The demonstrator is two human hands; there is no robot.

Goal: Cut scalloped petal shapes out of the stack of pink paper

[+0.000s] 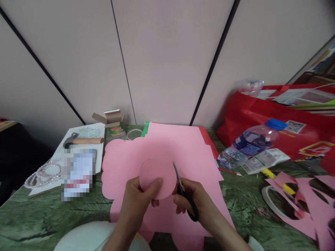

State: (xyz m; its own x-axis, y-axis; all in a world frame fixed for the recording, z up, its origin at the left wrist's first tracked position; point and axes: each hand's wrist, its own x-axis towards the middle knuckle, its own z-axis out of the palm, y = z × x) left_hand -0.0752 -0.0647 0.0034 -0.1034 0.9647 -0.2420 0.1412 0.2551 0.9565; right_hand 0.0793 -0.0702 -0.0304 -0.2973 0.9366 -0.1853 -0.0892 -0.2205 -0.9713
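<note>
My left hand (140, 197) pinches a round pink paper disc (157, 174), thumb on top and fingers underneath. In my right hand (192, 198) is a pair of scissors (188, 201) with black handles, its blades pointing up and away from me beside the disc's right edge. The blades look close together. Below both hands lie large pink paper sheets (172, 143), stacked over red and green ones. A scalloped pink paper shape (115, 164) spreads to the left of the disc.
To the left, a hammer (83, 140) and bead strings (43, 176) rest on a white board. An opened small box (115, 127) stands behind. At right are a water bottle (250, 144), a red bag (261, 111), a tape roll (267, 198) and cut pink scraps (303, 216).
</note>
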